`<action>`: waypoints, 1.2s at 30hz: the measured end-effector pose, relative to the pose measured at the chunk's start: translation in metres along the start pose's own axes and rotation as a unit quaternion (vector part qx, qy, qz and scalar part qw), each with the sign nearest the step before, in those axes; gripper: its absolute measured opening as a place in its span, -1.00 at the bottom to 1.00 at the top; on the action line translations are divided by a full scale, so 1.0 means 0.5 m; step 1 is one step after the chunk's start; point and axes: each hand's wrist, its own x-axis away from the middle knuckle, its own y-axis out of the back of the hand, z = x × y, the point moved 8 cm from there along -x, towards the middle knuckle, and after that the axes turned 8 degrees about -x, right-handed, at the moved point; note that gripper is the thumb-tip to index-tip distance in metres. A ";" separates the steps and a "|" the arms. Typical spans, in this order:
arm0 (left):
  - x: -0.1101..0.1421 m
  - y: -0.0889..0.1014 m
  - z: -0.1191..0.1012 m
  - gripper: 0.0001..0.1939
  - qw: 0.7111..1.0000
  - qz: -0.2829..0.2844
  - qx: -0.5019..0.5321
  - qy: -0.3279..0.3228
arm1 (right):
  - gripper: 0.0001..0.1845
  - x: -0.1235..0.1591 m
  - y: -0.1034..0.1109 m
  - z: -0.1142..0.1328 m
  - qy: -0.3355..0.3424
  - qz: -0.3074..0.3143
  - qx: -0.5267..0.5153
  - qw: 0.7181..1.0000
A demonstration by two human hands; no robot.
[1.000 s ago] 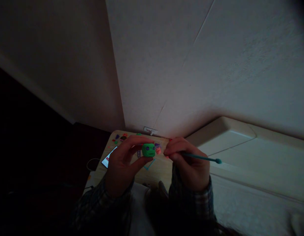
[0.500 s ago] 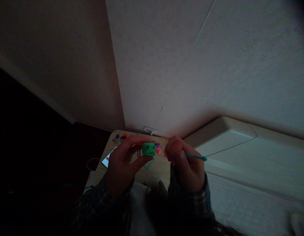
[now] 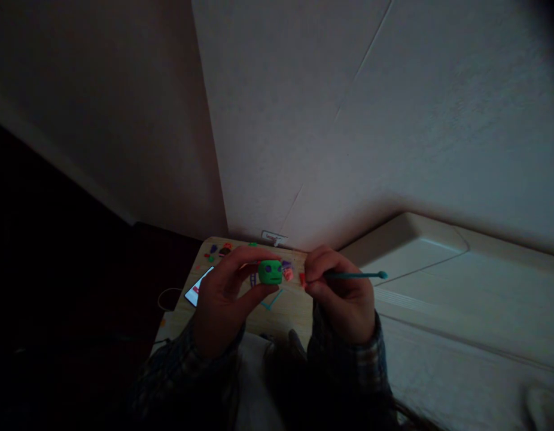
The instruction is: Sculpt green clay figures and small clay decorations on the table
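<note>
The left hand [image 3: 219,304] pinched a green, blocky clay-like face [image 3: 270,272]; right of it, the right hand [image 3: 345,302] gripped a thin teal rod [image 3: 362,275], seemingly mid-detailing; the next touch called for steadiness.

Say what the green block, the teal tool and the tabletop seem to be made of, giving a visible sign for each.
Green block: probably modelling clay, matte; soft, rounded edges.
Teal tool: perhaps plastic, smooth-looking; slim, evenly coloured shaft.
Tabletop: pale wood or wood-look laminate; faint grain, finish unclear in dim light.
</note>
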 end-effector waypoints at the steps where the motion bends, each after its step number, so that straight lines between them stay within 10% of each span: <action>1: 0.000 0.000 0.000 -0.78 1.000 0.000 0.003 -0.001 | -0.84 0.000 0.002 -0.001 -0.001 -0.003 -0.001 1.000; 36: -0.001 -0.005 -0.007 -0.77 1.000 0.019 0.008 -0.023 | -0.84 0.000 0.004 0.008 0.043 -0.002 0.005 0.999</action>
